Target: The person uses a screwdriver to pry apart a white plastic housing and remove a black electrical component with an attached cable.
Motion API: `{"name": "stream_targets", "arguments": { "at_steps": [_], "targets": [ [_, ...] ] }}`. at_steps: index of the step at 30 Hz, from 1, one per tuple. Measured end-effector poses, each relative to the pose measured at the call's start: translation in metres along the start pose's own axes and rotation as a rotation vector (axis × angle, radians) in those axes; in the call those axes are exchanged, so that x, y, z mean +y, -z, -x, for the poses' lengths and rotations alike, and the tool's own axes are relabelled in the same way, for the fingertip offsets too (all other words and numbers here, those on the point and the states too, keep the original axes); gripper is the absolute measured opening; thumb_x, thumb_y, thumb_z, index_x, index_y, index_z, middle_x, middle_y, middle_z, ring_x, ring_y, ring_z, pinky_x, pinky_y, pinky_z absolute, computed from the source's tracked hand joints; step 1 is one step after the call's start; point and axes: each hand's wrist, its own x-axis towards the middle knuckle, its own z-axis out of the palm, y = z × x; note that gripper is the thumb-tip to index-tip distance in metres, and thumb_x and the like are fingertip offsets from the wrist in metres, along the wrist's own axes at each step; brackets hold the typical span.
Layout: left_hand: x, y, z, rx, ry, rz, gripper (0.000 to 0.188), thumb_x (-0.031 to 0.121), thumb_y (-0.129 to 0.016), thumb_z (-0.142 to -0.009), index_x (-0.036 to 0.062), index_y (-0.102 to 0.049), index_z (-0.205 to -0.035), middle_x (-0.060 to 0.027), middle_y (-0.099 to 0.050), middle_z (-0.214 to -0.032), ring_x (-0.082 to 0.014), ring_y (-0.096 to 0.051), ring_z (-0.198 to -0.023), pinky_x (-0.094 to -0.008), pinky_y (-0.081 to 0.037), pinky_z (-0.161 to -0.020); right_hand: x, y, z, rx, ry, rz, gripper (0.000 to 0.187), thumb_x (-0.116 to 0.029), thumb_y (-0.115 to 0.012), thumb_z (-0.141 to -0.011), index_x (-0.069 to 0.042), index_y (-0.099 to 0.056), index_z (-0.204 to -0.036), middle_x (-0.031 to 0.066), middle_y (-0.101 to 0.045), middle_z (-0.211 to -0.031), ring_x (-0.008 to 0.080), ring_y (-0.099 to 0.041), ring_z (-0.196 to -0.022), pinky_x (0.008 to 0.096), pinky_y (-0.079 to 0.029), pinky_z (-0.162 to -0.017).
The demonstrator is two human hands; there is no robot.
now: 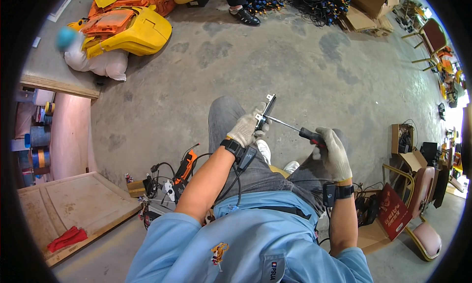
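Floor (162, 111) stained grey, black cables (322, 6) heaped beyond gloved hands (336, 156)

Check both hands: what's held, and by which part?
Left hand: narrow dark bar with metal tabs, held by its end nearer the body. Right hand: screwdriver, held by the rear of its handle.

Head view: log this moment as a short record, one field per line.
Left hand: gloved, holding a narrow dark part with pale tabs
Right hand: gloved, gripping a screwdriver by its handle
Screwdriver tip: at the part; exact seating too small to tell
Far left: yellow plastic shell
Lower left: red cloth on a wooden panel
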Motion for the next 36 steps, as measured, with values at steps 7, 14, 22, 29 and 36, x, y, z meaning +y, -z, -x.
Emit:
{"name": "stream_targets", "arguments": {
  "at_steps": [7,14,22,29,36],
  "targets": [
    [-0.002,-0.003,0.001,-0.004,-0.026,0.039,0.046,0.053,-0.068,-0.106,0.0102,-0.061,-0.124,-0.0078,-0.07,-0.086,-0.0107,-0.063,-0.06,-0.0217,-0.042,-0.043,0.012,0.001,-0.005,0.059,0.095,0.016,0.035,-0.019,-0.067,-0.106,0.002,-0.063,-0.134,0.009,-0.067,-0.115,0.0135,-0.063,-0.089,0.0279,-0.055,-0.083],
    [0.001,0.0,0.003,-0.032,-0.011,0.036,0.046,0.052,-0.068,-0.107,0.0104,-0.061,-0.124,-0.0075,-0.07,-0.088,-0.0101,-0.063,-0.062,-0.0214,-0.043,-0.044,-0.002,-0.012,0.003,0.068,0.051,0.013,0.032,-0.021,-0.066,-0.106,0.0,-0.065,-0.131,0.0073,-0.066,-0.113,0.0135,-0.063,-0.087,0.0274,-0.054,-0.082],
    [0.005,-0.008,0.011,-0.004,-0.052,-0.027,0.05,0.055,-0.065,-0.108,0.0045,-0.066,-0.109,-0.0063,-0.068,-0.078,-0.0104,-0.061,-0.059,-0.0217,-0.042,-0.044,0.015,0.012,-0.01,0.0,0.118,0.108,0.033,-0.023,-0.064,-0.107,0.0,-0.066,-0.131,0.0068,-0.066,-0.113,0.0134,-0.062,-0.09,0.0278,-0.053,-0.083],
    [0.003,-0.004,0.007,-0.001,-0.015,-0.045,0.051,0.055,-0.066,-0.107,0.0045,-0.066,-0.107,-0.0057,-0.067,-0.077,-0.0104,-0.061,-0.058,-0.0218,-0.042,-0.044,-0.001,-0.012,0.0,0.068,0.184,-0.001,0.039,-0.021,-0.065,-0.107,0.001,-0.062,-0.138,0.0073,-0.067,-0.112,0.0138,-0.062,-0.089,0.0293,-0.054,-0.082],
    [0.0,0.001,0.001,-0.028,-0.021,-0.028,0.045,0.051,-0.066,-0.108,0.0102,-0.061,-0.126,-0.0091,-0.07,-0.089,-0.0117,-0.063,-0.062,-0.0226,-0.042,-0.043,0.002,0.01,-0.009,-0.039,0.029,0.133,0.031,-0.015,-0.062,-0.108,0.001,-0.063,-0.134,0.006,-0.067,-0.103,0.0136,-0.059,-0.078,0.0296,-0.052,-0.073]
  ]
}}
